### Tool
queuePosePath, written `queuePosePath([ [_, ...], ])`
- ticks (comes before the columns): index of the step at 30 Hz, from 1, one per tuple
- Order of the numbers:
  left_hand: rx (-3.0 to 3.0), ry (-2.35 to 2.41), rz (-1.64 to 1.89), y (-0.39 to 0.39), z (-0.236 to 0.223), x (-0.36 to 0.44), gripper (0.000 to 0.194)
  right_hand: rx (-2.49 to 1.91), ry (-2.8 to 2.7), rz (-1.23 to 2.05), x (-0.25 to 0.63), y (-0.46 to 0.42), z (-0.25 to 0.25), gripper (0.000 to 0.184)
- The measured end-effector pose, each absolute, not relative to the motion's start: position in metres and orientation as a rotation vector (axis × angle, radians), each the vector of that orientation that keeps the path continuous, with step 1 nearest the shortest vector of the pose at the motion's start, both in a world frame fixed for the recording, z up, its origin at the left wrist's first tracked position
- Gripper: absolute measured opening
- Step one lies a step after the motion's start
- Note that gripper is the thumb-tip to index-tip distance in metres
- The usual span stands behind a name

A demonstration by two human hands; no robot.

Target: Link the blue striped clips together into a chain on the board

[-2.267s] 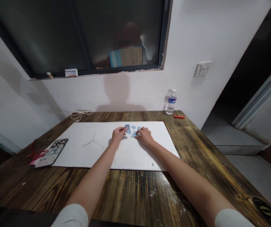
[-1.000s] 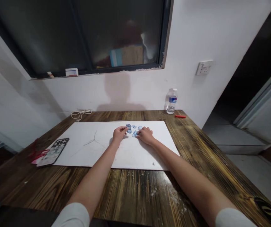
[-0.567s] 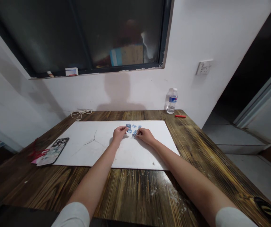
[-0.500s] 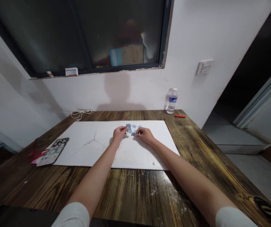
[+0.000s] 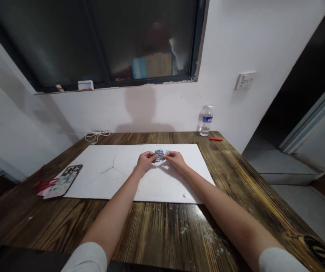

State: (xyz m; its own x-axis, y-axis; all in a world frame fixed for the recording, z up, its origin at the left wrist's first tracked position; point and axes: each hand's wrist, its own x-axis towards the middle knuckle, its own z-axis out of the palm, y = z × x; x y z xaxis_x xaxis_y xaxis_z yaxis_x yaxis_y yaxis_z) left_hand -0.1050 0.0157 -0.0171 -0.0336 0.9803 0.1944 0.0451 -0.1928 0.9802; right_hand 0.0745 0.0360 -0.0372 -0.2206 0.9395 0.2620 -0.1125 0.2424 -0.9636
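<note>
Over the right part of a white board (image 5: 157, 189), my left hand (image 5: 144, 161) is closed in a pinch on a small cluster of flat blue-and-white striped pieces (image 5: 159, 153). My right hand (image 5: 175, 159) is also pinched, its fingertips at the right edge of that cluster. Both hands are nearly touching, with the pieces between them. Another small striped piece (image 5: 167, 152) shows just behind the right fingertips. What the pieces are is too small to make out, and my fingers cover part of them.
A patterned phone case (image 5: 67, 180) lies at the board's left edge beside a red, stringy item (image 5: 45, 185). Thin dark lines mark the board's left half. At the back are a coiled white cable (image 5: 97, 135), a water bottle (image 5: 205, 121) and a red pen-like stick (image 5: 216, 139).
My hands have come closer together. The piece at my right fingertips has been brought up to those in my left hand, which now sit as one cluster between both hands.
</note>
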Motion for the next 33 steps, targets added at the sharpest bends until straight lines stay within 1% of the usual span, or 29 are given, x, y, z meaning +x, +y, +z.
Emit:
queuePosePath([
  [8,1.363,1.101,1.323,0.011,-0.013,-0.103,0.036,-0.922,-1.588,1.080,0.071,0.038,-0.044,0.029],
  [14,1.401,1.082,1.262,0.009,-0.011,-0.104,0.039,-0.813,-1.565,1.213,0.071,0.038,-0.042,0.031],
  [16,1.417,1.084,1.236,0.010,-0.013,-0.104,0.039,-0.840,-1.604,1.186,0.072,0.039,-0.042,0.029],
  [19,1.452,1.112,1.263,0.012,-0.015,-0.105,0.037,-0.924,-1.681,1.012,0.074,0.039,-0.042,0.025],
  [25,1.614,1.280,1.276,0.012,-0.016,-0.105,0.033,-0.984,-1.861,0.628,0.079,0.038,-0.040,0.006],
  [29,1.669,1.421,1.236,0.013,-0.018,-0.105,0.030,-1.007,-1.969,0.446,0.081,0.038,-0.041,0.007],
  [33,1.709,1.427,1.182,0.017,-0.025,-0.108,0.024,-1.085,-2.054,0.393,0.081,0.036,-0.040,0.005],
])
